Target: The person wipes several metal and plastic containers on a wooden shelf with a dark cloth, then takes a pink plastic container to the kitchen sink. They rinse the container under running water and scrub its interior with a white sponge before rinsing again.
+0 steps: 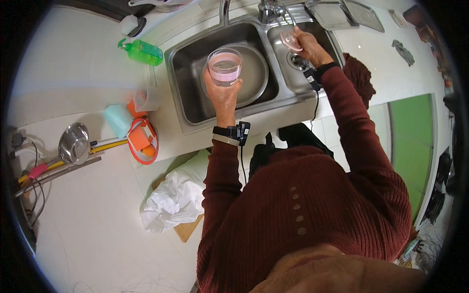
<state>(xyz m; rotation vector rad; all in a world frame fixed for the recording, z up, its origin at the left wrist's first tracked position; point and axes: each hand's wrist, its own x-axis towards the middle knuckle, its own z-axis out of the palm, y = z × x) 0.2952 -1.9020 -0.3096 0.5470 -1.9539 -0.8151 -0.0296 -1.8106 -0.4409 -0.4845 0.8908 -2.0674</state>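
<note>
My left hand (pixel 222 100) is wrapped round a clear cup (pixel 225 75) with a pink band, held upright above the left sink bowl (pixel 195 110). Under the cup, a large round metal basin (pixel 255 80) sits in that bowl. Over the smaller right sink bowl (pixel 295 83), my right hand (pixel 313 49) grips a round, pinkish clear lid (pixel 290 41) by its edge. The lid is close to the tap (pixel 267 12), and the drain (pixel 295 60) lies below it. I cannot tell whether water runs.
A green pump bottle (pixel 144 52) stands left of the sink. Metal trays (pixel 337 14) lie behind on the right, and a dark red cloth (pixel 359 78) hangs at the counter's edge. Farther left are a red-rimmed basket (pixel 131 141), a steel bowl (pixel 74 143) and a white plastic bag (pixel 176 195).
</note>
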